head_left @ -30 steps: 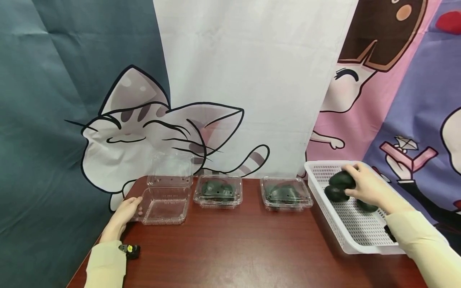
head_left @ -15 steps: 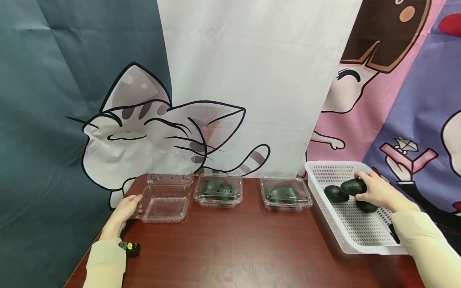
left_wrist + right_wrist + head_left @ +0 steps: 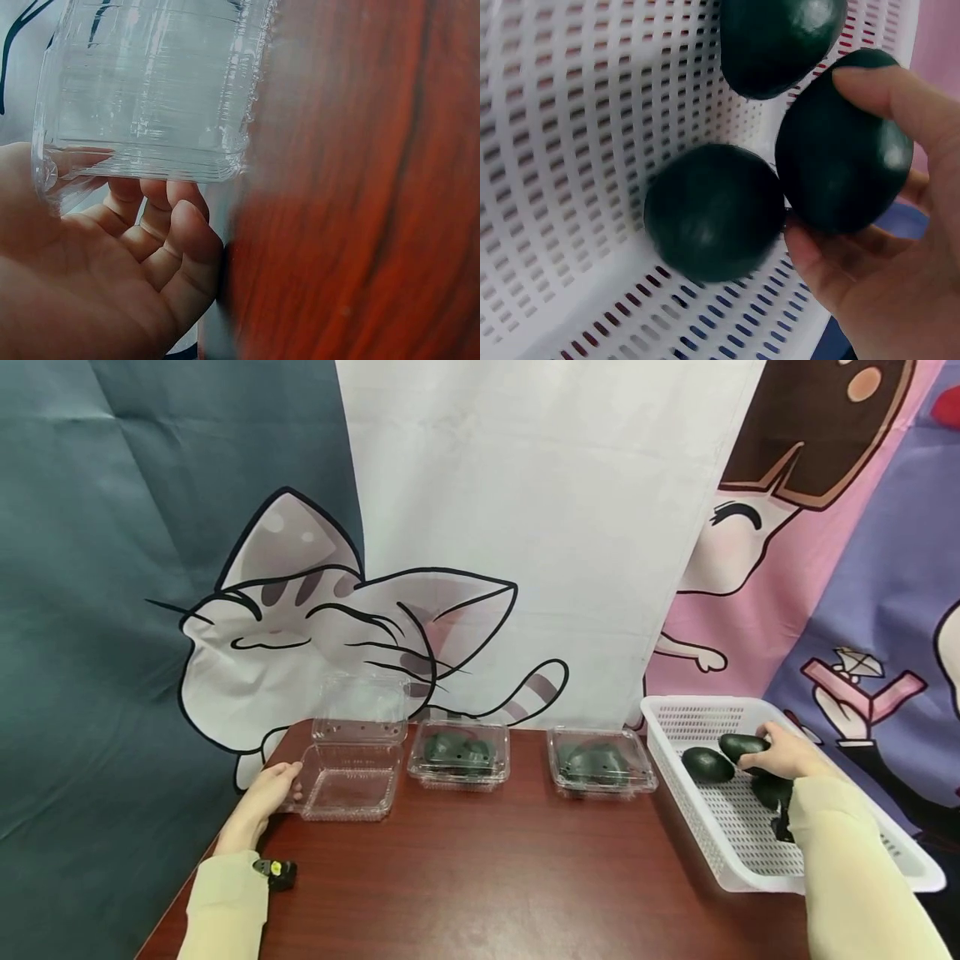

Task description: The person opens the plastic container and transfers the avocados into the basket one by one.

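Note:
My right hand (image 3: 787, 753) grips a dark green avocado (image 3: 840, 150) between thumb and fingers, inside the white perforated basket (image 3: 678, 814). Two more avocados are close by: one to the left (image 3: 708, 765) and another (image 3: 716, 214) right beside the held one, partly covered by my sleeve in the head view. At the far left, my left hand (image 3: 272, 789) holds the near-left side of a clear plastic clamshell box (image 3: 352, 781). Its thumb is at the rim and its curled fingers lie against the outer wall (image 3: 135, 169). The box's lid (image 3: 363, 706) stands raised behind it.
Two closed clamshell boxes with dark green avocados inside, one in the middle (image 3: 459, 756) and one farther right (image 3: 602, 762), stand along the back of the reddish-brown table (image 3: 465, 877). A printed curtain (image 3: 525, 527) hangs directly behind.
My right hand has shifted the avocado rightward, away from the left avocado in the basket, and the wrist has turned. The left hand stays at the box.

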`<action>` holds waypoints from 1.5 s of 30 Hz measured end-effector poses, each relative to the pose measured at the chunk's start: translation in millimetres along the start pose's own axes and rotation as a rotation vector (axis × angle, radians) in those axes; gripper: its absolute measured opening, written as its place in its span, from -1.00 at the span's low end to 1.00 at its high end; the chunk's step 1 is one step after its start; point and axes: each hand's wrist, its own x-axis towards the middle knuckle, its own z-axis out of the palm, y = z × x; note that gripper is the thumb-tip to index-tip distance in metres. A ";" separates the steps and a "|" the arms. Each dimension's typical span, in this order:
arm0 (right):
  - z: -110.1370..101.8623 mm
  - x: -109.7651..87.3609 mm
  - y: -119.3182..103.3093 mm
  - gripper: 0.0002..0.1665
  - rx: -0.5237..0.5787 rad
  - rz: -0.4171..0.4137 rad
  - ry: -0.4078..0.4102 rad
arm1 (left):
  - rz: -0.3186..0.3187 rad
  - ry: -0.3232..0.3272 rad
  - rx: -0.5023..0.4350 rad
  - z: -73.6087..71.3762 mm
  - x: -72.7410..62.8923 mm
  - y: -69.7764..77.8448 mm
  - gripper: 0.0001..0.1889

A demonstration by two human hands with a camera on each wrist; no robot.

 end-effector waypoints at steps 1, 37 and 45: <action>0.8 0.5 1.0 -0.32 0.010 0.013 -0.003 | 0.003 -0.001 0.001 -0.2 -0.3 0.2 -0.60; 31.8 9.6 2.1 0.18 0.075 0.050 -0.126 | -0.007 0.008 -0.001 0.4 2.4 -1.3 -0.55; 16.6 5.4 0.2 0.30 0.084 0.008 -0.158 | -0.021 0.009 -0.005 -2.2 1.0 2.7 -0.37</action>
